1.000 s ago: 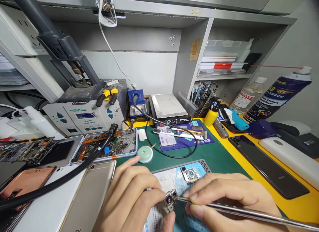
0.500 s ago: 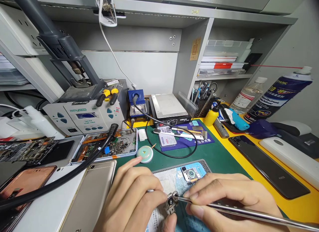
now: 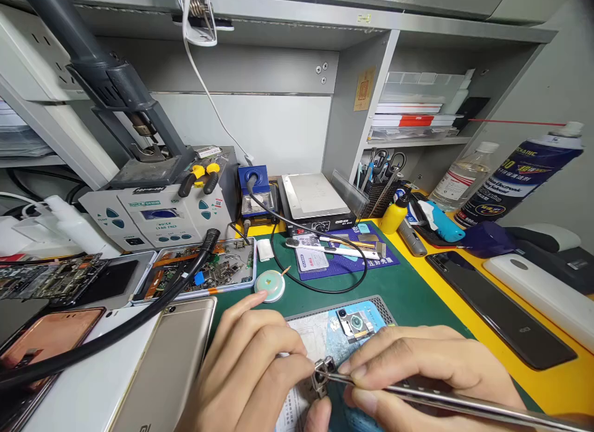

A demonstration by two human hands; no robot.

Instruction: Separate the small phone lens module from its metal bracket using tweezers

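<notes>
My left hand [image 3: 253, 370] is closed, with index finger and thumb gripping a small metal-framed phone camera module [image 3: 320, 377] over the blue-and-grey printed mat. My right hand [image 3: 417, 376] is closed on slim silver tweezers [image 3: 445, 402], held pen-like, handle running off to the lower right. Their tip lies at the module's dark lens opening; whether it grips anything there is too small to tell. Beyond the hands, another part with a round lens ring [image 3: 356, 325] rests on the printed mat [image 3: 309, 339].
Left of my hands lie phone shells [image 3: 162, 364] and a tray of circuit parts [image 3: 232, 265], crossed by a black hose [image 3: 139, 327]. A round pale-green tin [image 3: 273, 286] stands by my left fingertips. A black phone [image 3: 501, 311] lies to the right. Cables loop across the green mat [image 3: 417, 296].
The tweezers' tip has moved left and slightly down, from the module's right edge to over its lens. The module is turned slightly; my left hand keeps its grip.
</notes>
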